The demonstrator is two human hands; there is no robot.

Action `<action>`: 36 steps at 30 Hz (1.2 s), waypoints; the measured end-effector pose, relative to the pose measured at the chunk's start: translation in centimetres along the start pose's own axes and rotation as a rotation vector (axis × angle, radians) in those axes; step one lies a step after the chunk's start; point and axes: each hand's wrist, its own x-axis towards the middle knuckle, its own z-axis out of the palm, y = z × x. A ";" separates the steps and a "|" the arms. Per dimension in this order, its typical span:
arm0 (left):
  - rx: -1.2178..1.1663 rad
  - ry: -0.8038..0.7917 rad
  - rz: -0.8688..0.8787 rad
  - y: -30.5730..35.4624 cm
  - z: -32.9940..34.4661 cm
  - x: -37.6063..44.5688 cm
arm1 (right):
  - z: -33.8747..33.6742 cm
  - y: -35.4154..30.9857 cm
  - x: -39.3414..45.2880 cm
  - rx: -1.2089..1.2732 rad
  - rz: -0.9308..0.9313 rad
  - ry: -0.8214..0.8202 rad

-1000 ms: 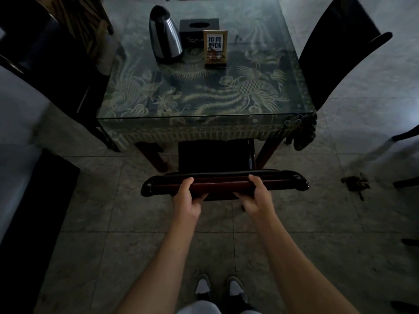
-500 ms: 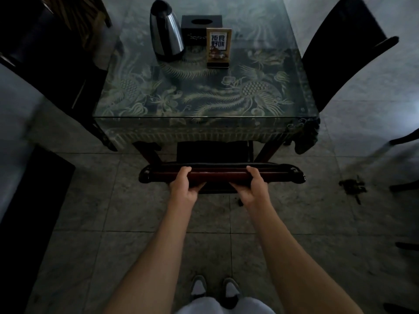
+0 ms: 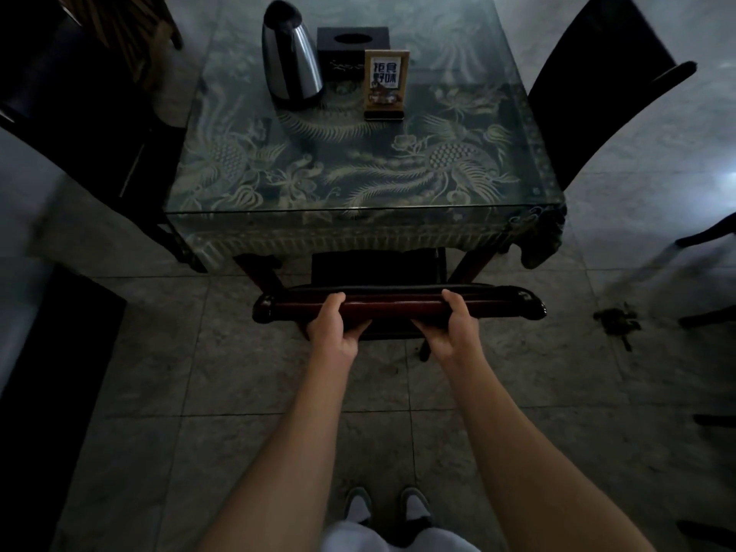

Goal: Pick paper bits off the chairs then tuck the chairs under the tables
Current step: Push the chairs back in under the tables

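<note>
Dim room, grey tiled floor [image 3: 247, 376]

The chair's top rail [image 3: 398, 308] is dark red wood, glossy. A clear glass sheet covers the worktop [image 3: 358, 173] over embroidered cloth. The kettle [image 3: 292, 57] is polished metal. The floor [image 3: 179, 372] is dull, mottled stone tile.

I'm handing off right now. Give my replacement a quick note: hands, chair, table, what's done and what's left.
Left hand and right hand both grip the top rail of the near chair.
Its seat is mostly under the glass-topped table; its back stands just short of the edge.
No paper bits visible on it.
Left: finish the push, then check the side chair on the right and the dark one at left.
</note>
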 end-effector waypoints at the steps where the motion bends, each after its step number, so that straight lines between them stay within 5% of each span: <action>1: 0.003 -0.003 -0.005 0.0 0.0 0.1 | 0.0 0.0 0.0 -0.004 -0.005 0.000; 36: 0.039 -0.005 0.033 -0.3 -0.3 0.0 | -0.2 0.0 -0.5 -0.004 0.023 -0.015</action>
